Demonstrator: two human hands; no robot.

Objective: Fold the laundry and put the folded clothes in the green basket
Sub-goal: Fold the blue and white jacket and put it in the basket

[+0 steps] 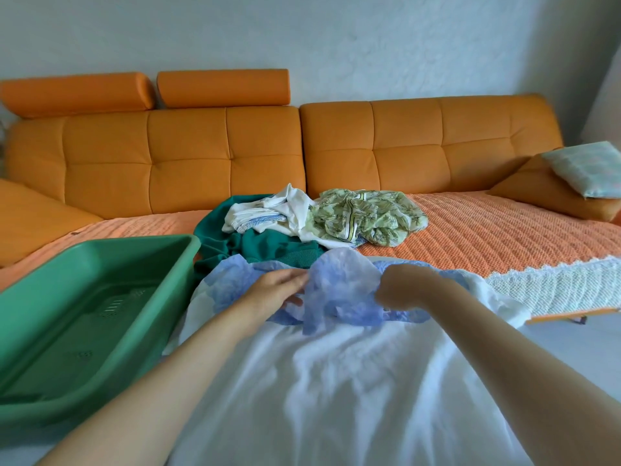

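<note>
A white garment with a blue patterned top part (336, 364) hangs from the sofa's front edge toward me. My left hand (275, 290) pinches its blue fabric on the left. On the right, my right hand (403, 284) has its fingers curled round the blue fabric. The green basket (50, 391) stands on the sofa seat to the left and holds nothing. Behind the garment lies a pile: a dark green piece (262, 243), a white piece (268, 213) and a green leaf-print piece (369, 213).
The orange sofa (168, 156) runs across the view, its seat under an orange textured cover (487, 230) with a white lace edge. A pale patterned cushion (588, 166) rests on an orange cushion at the far right.
</note>
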